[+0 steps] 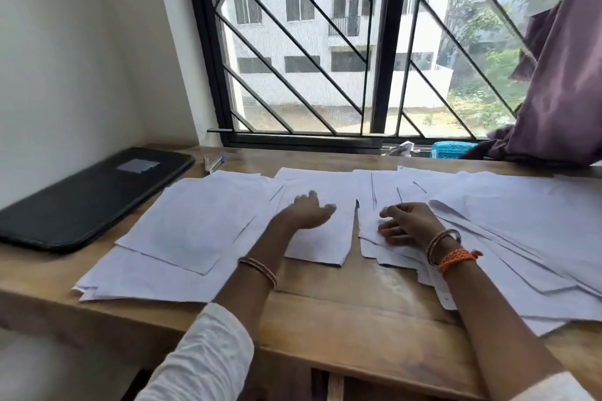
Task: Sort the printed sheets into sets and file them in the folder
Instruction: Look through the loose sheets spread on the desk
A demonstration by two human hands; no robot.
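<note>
White printed paper sheets spread across the middle of the frame on a honey-brown wooden table with visible grain; a flat black folder at left carries a grey patch; upper centre, a black window grille forms diagonal lines; a plum-purple fabric curtain hangs upper right; a braided orange thread wristband shows at lower right, white sleeves at the bottom.

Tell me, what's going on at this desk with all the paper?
A person is sorting printed sheets spread in loose piles across a wooden desk by a window. The left hand is open, over a middle pile; the right hand rests with curled fingers on the next pile. A black folder lies closed at the left, nothing visibly filed yet.
</note>
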